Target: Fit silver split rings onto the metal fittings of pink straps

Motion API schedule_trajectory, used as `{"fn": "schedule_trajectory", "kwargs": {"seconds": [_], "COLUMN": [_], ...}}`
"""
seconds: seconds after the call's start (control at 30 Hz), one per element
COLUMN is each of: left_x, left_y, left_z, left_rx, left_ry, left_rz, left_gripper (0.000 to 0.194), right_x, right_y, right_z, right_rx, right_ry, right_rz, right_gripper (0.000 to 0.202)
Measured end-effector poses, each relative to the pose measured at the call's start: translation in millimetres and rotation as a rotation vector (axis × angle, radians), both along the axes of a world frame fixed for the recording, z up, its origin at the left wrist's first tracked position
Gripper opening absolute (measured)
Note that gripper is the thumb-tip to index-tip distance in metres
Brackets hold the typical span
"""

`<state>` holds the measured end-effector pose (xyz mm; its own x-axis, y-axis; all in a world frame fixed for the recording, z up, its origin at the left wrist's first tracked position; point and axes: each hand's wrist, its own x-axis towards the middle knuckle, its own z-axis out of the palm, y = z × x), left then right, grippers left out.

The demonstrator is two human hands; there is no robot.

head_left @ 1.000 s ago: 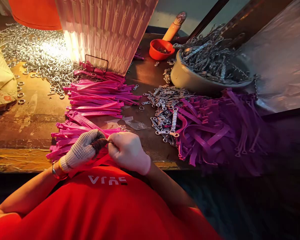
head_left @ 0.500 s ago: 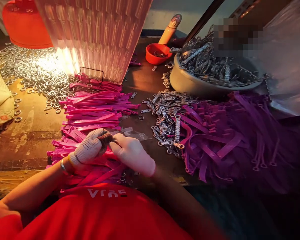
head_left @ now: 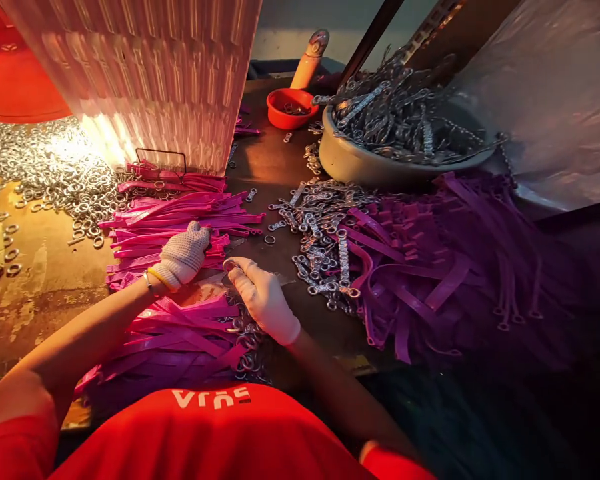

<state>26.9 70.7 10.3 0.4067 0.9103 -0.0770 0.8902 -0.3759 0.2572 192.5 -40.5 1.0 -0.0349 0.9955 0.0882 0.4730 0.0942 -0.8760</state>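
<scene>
My left hand (head_left: pixel 184 255), in a dotted white glove, rests on the stacked pink straps (head_left: pixel 145 247) with its fingers bent together; what they hold, if anything, is hidden. My right hand (head_left: pixel 265 297), in a thin pale glove, is closed on a metal ring (head_left: pixel 230 265) between thumb and fingers. A looser heap of pink straps (head_left: pixel 180 333) lies below my hands. Beside it, under my right hand, is a small heap of metal rings (head_left: pixel 250 347).
Many loose rings (head_left: pixel 50 160) lie at left under a lit ribbed panel (head_left: pixel 165 87). A red bowl (head_left: pixel 290 121) stands at the back. At right are a basin (head_left: pixel 375 167) of metal pieces, linked rings (head_left: pixel 320 233) and purple straps (head_left: pixel 430 267).
My hands have parted: the left moved up onto the pink straps, the right stayed lower. The dark reddish item between them no longer shows. The view has shifted, so things appear further left.
</scene>
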Motion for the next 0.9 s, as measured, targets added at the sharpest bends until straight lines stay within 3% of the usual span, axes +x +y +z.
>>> {"fn": "schedule_trajectory", "kwargs": {"seconds": [0.07,0.23,0.37,0.5,0.63,0.7,0.8,0.9], "left_x": [-14,-51,-58,-56,-55,-57,-64,-68], "left_y": [-6,-47,-85,-101,-107,-110,-115,-122], "left_z": [12.4,45.4,56.4,48.5,34.7,27.8,17.9,10.1], "left_rx": [-0.062,-0.588,-0.661,-0.441,-0.178,-0.248,-0.506,-0.473], "left_ry": [-0.216,-0.799,-0.881,-0.648,-0.502,-0.568,-0.766,-0.85], "left_rz": [0.039,0.17,0.225,0.041,-0.142,-0.14,-0.025,0.066], "left_gripper": [0.023,0.033,0.034,0.026,0.018,0.021,0.027,0.024], "right_x": [-1,-12,-28,-37,-39,-39,-40,-41], "right_y": [1,4,-2,-13,-22,-26,-28,-28], "right_z": [1.8,10.7,27.3,42.9,42.9,40.7,42.2,46.0], "right_rx": [0.089,0.228,0.274,0.275,0.278,0.274,0.261,0.147], "right_ry": [-0.064,-0.176,-0.458,-0.789,-0.868,-0.804,-0.672,-0.665], "right_rz": [0.024,0.148,0.23,0.321,0.304,0.268,0.272,0.336], "right_gripper": [0.034,0.035,0.035,0.028,0.026,0.026,0.026,0.043]}}
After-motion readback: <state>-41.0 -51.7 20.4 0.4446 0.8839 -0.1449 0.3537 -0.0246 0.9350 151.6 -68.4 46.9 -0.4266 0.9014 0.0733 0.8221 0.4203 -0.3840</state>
